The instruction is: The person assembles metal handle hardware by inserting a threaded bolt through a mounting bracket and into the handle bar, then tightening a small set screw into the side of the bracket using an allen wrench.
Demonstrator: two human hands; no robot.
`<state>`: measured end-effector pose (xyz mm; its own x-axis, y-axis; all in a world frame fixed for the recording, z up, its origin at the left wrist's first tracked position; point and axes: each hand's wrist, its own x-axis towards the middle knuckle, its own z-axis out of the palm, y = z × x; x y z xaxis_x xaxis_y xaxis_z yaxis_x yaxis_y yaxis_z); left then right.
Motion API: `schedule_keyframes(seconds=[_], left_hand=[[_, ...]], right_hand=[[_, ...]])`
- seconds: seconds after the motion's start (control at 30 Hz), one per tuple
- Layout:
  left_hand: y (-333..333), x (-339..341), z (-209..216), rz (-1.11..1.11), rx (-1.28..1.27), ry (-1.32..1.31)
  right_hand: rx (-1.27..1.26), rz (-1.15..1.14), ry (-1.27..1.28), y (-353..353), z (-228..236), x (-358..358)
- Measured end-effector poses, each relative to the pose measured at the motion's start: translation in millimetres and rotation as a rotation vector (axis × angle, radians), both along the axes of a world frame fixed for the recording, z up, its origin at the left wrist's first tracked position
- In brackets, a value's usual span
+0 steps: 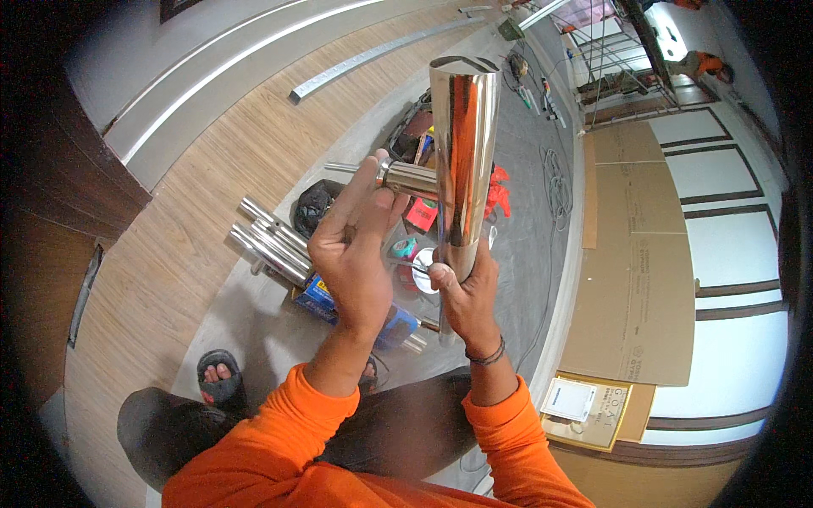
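A polished steel tube (463,161), which looks like a pull handle, stands upright before me. From its left side juts a short round post (412,179) with a flanged end. My right hand (470,292) is closed around the tube's lower part, thumb in front. A thin dark rod (412,266) shows beside that thumb; whether the hand holds it I cannot tell. My left hand (360,254) has its fingers stretched up, the tips at the post's flange. Its far fingertips are partly hidden by the post and slightly blurred.
More steel tubes (275,244) lie by a blue box (318,298) at the left. Beyond are a black bag (318,206), tape rolls (405,248) and a red glove (498,193). Cardboard sheets (635,262) line the right; a metal strip (373,57) lies farther off. Someone in orange (707,64) is distant.
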<state>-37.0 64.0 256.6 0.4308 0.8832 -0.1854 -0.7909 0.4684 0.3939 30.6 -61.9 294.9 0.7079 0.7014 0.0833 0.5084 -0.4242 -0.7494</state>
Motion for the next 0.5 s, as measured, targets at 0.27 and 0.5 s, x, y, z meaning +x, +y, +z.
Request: schedule_keyframes(seconds=[0.27,0.5], left_hand=[[-8.2,0.5,5.7,-0.016,0.045,0.053],[-9.4,-1.8,9.7,0.031,0.173,0.131]], right_hand=[[0.064,0.011,0.040,-5.2,-10.9,5.3],[0.072,-0.005,0.067,-6.2,-11.5,4.4]])
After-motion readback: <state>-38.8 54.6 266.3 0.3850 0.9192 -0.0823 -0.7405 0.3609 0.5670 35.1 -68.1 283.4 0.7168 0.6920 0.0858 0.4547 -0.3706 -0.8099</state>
